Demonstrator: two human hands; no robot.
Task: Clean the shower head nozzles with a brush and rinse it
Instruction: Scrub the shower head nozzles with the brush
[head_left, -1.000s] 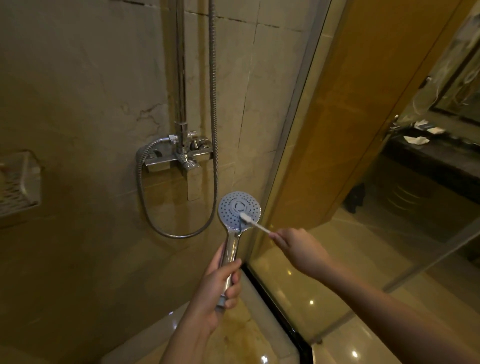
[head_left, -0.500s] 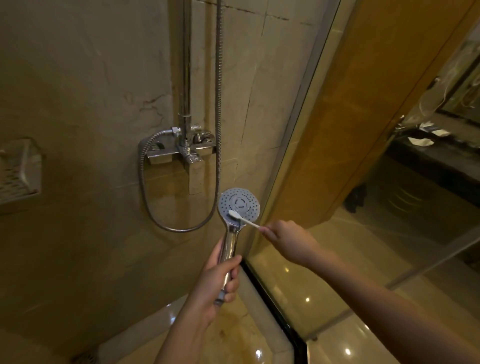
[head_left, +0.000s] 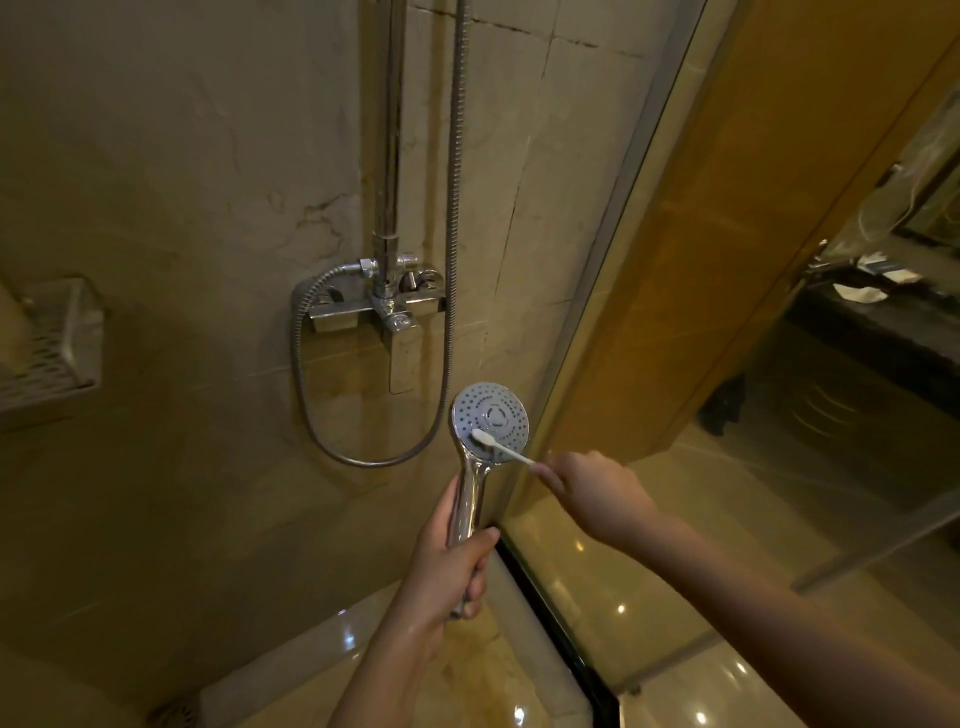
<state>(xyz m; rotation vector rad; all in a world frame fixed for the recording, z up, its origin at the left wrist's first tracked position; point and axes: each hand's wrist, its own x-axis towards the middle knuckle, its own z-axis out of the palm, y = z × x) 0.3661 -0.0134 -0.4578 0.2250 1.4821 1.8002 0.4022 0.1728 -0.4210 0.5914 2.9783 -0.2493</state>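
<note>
Shower head (head_left: 491, 413) in left hand (head_left: 447, 566), brush (head_left: 503, 449) at lower rim

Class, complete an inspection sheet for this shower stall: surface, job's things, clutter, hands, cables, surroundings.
Surface: cracked tiled wall; no running water seen.
Job's things: shower head, face toward the camera; white brush, bristles on the face's lower left.
Clutter: wire shelf on the left wall.
Hands: left hand grips the shower head's handle; right hand holds the brush handle.
Cables: metal hose loops below the mixer tap.
Surroundings: glass partition on the right; dark counter beyond.
</note>
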